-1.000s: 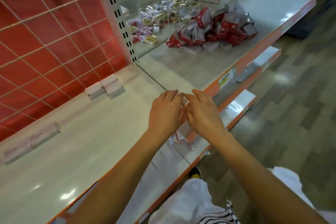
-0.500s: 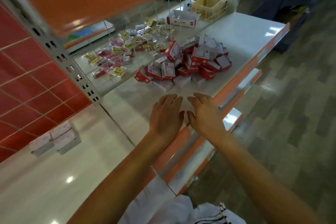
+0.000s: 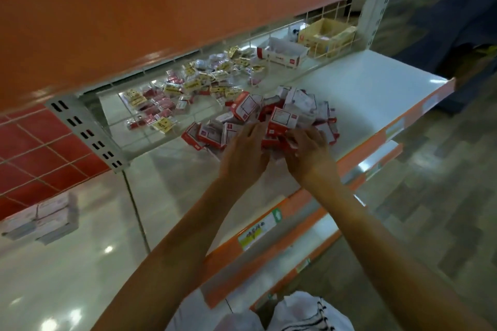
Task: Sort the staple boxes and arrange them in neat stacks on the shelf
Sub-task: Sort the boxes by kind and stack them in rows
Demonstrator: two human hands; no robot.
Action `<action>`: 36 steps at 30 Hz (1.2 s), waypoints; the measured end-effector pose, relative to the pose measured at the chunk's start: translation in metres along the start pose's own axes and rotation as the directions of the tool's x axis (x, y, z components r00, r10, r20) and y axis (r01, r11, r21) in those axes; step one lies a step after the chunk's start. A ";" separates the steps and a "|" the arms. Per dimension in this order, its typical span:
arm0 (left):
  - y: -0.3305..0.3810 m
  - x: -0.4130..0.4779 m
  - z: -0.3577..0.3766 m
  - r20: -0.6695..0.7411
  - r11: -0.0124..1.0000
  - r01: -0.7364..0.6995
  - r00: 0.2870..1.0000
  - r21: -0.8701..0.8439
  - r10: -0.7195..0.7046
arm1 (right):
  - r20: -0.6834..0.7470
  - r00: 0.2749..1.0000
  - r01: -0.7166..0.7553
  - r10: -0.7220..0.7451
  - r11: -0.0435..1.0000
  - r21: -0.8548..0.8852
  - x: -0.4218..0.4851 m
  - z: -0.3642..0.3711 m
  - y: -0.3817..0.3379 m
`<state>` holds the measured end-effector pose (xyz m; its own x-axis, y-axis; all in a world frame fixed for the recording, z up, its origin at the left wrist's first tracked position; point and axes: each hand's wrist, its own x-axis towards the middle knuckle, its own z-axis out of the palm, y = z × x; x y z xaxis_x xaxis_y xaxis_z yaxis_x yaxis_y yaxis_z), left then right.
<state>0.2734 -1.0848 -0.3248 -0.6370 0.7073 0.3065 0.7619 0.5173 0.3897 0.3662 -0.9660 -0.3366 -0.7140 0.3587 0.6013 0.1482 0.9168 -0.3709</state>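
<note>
The loose heap of red-and-white staple boxes [image 3: 285, 115] lies on the white shelf [image 3: 363, 80], close to its orange front edge. Your left hand [image 3: 246, 154] rests with fairly straight fingers against the heap's near side. Your right hand [image 3: 309, 153], just beside it, curls its fingers onto the boxes; I cannot tell whether it grips one. Small packets [image 3: 188, 91] lie farther back, and a blurred stack of pale boxes [image 3: 40, 220] sits well to the left.

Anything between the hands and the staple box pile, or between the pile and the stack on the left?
Nothing visible. The left hand and right hand both touch the pile of staple boxes. Between it and the small stack at left, the shelf shows only a thin seam, with nothing standing on it.
</note>
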 end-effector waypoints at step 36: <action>0.032 0.022 0.028 -0.132 0.988 0.154 0.979 0.004 -0.153 | 0.524 0.830 -0.422 0.188 0.827 0.371 0.054 -0.013 0.080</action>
<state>0.2866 -1.0393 -0.3297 -0.7556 0.5505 0.3550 0.6549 0.6221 0.4290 0.3485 -0.8713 -0.3243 -0.9238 0.3783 0.0584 0.1697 0.5416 -0.8233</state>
